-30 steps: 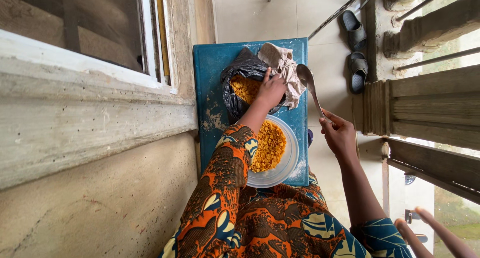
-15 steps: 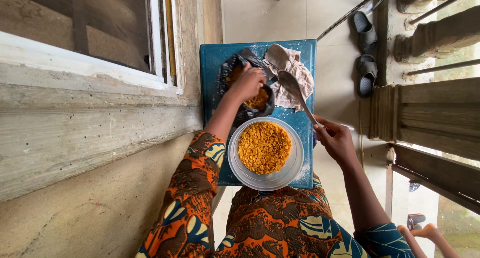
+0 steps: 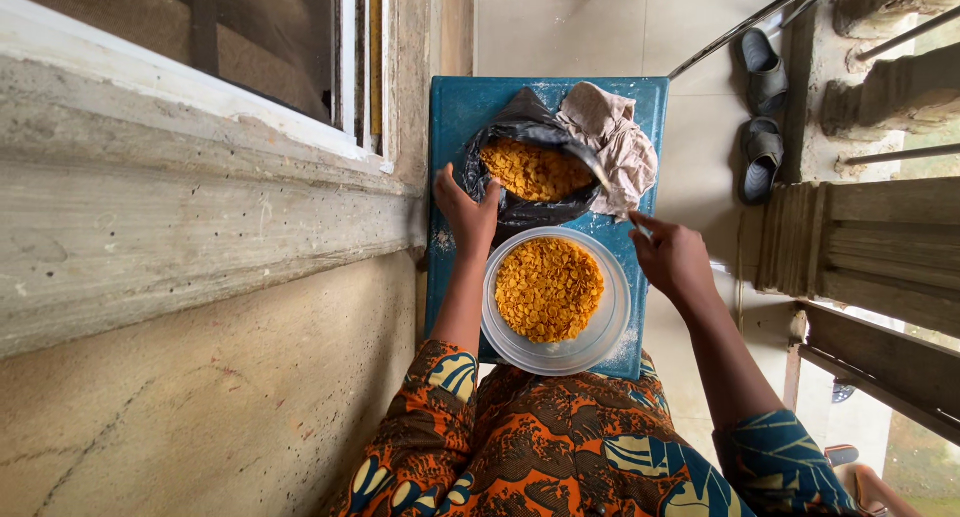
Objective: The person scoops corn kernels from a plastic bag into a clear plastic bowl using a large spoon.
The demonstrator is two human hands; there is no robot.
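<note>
The left hand grips the near-left rim of the black plastic bag, fingers curled on the plastic so the mouth stays wide over the golden flakes inside. The right hand is closed around a spoon handle whose bowl is dipped into the bag at its right edge, mostly hidden by the beige cloth. This looks like the scooping step: flakes lifted from the bag toward the clear bowl, which sits just in front of the bag and already carries a full mound. The next move calls for a level spoon carried a short way back over the bowl's rim. The blue worktop is narrow, the bowl reaching near its front and right edges, a concrete wall close on the left; open floor lies only to the right.
</note>
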